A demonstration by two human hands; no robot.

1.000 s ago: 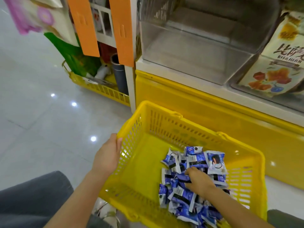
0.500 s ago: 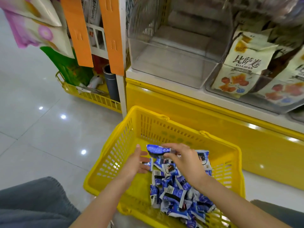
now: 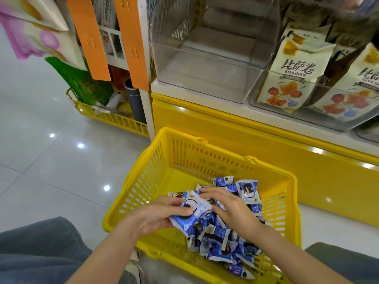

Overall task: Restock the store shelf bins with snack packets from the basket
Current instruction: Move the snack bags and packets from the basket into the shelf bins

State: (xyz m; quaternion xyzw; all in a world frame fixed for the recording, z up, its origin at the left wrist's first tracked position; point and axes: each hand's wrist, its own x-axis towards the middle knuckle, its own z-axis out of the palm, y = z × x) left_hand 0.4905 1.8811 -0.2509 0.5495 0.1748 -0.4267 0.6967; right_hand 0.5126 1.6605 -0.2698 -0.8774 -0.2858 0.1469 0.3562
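head view: the snack packets in my grip look light, crinkly and slick, little foil pillows, so i'd pinch the flat faces or crimped seams rather than crush what's inside. my left hand curls round a small bunch from below, thumb on top, and my right hand pinches its upper edge. the bunch sits just over the loose pile in the yellow basket, with the clear bin above, nothing in it.

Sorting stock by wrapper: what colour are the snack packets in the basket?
The snack packets are blue with white, clearest in the head view.
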